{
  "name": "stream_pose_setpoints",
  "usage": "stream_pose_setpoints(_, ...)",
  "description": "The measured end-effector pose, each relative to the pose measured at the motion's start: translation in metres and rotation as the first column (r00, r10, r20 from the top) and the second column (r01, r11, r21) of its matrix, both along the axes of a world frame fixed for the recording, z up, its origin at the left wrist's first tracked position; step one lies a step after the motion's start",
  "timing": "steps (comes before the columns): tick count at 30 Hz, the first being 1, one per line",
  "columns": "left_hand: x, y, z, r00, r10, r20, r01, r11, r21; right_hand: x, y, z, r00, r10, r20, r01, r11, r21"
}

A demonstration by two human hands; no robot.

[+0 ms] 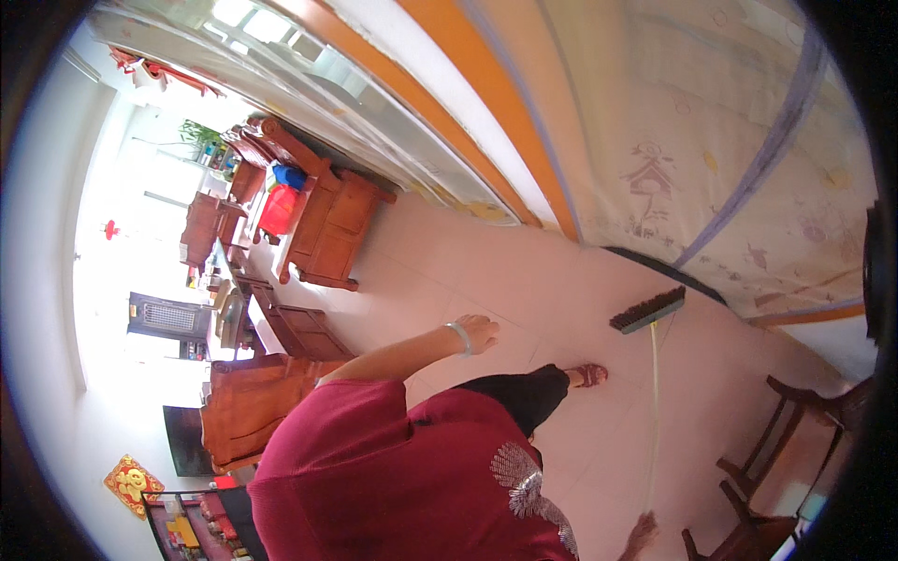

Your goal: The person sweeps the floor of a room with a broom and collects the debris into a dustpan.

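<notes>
A broom with dark bristles (649,310) rests on the pinkish tiled floor at right of centre. Its thin pale handle (655,414) runs down the picture to my right hand (642,534), which is closed round the handle's end; that hand is blurred and close to the lower edge. My left hand (480,334), with a silvery bracelet (459,339) at the wrist, hangs over the floor with nothing in it, fingers loosely bent. One of my feet, in a dark red sandal (593,375), shows below the broom head.
Dark wooden chairs (751,470) stand at the lower right. Patterned curtains (708,168) hang along an orange-framed wall or doorway, reaching nearly to the floor. Carved wooden seating (333,228) with red and blue items on it, and other wooden furniture (259,407), occupy the left.
</notes>
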State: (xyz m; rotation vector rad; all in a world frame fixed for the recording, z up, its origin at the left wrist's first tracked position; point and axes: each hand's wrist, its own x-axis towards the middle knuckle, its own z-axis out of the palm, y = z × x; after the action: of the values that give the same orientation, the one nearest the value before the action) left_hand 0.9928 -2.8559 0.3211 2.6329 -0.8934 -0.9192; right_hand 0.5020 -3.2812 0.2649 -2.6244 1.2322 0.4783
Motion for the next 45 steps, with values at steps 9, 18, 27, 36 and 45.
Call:
stream_pose_setpoints(9,0.008,-0.042,0.011,0.988,0.024,-0.154,-0.027,0.999,-0.018,0.137,-0.107,0.084,0.936,0.019,-0.351,-0.035,0.999,-0.039)
stream_pose_setpoints(18,0.054,-0.069,-0.003,0.979,-0.201,-0.038,0.197,0.977,-0.087,0.056,-0.156,-0.019,0.895,0.007,-0.446,0.087,0.978,0.191)
stream_pose_setpoints(27,0.027,-0.163,0.013,0.943,-0.316,-0.107,0.326,0.941,0.094,-0.015,-0.026,-0.027,0.670,-0.689,-0.278,0.743,0.622,0.248)
stream_pose_setpoints(36,-0.052,-0.254,0.013,0.848,-0.496,-0.188,0.520,0.847,0.112,-0.168,0.156,0.013,0.368,-0.854,-0.369,0.924,0.292,0.246)
stream_pose_setpoints(45,-0.102,-0.323,0.011,0.627,-0.769,-0.129,0.779,0.620,0.090,-0.231,0.244,0.079,0.131,-0.890,-0.438,0.982,0.177,-0.066)
